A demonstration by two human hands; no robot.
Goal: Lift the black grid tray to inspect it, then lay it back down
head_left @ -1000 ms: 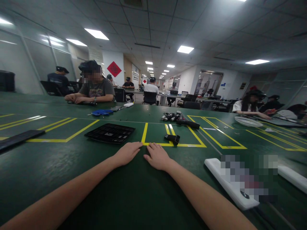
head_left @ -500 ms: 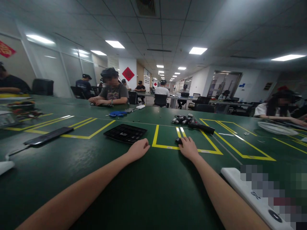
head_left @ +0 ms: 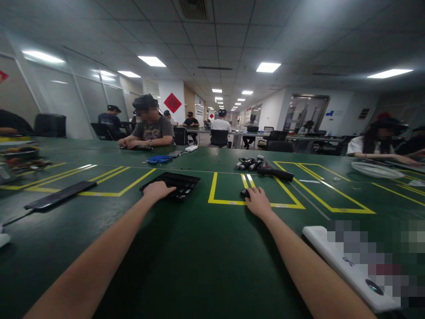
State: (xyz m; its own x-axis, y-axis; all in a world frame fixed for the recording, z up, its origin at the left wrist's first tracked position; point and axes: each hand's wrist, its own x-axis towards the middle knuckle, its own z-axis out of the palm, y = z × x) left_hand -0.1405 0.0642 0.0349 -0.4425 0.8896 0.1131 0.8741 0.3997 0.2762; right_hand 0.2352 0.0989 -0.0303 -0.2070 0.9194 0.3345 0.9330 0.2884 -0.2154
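We see a flat, black, compartmented tray (head_left: 186, 181) on the green bench (head_left: 186, 248). Our left hand (head_left: 158, 190) covers its left side, fingers' grip hidden. Our right hand's (head_left: 259, 203) fingers curl over a small black object (head_left: 245, 193) inside yellow tape (head_left: 212, 188); whether they pinch it, we cannot tell.

- A gray tiled ceiling (head_left: 232, 33) spans the top, with a vent (head_left: 194, 9) at upper centre and bright light panels (head_left: 268, 67) receding toward the middle.
- Glass partitions (head_left: 53, 95) line the left.
- A white pillar (head_left: 179, 88) left of centre bears a red diamond sign (head_left: 172, 103).
- A framed doorway (head_left: 307, 113) stands right of centre.
- Dark chairs (head_left: 219, 138) sit mid-frame.
- A green table (head_left: 189, 252) with yellow lines (head_left: 214, 188) fills the lower half.
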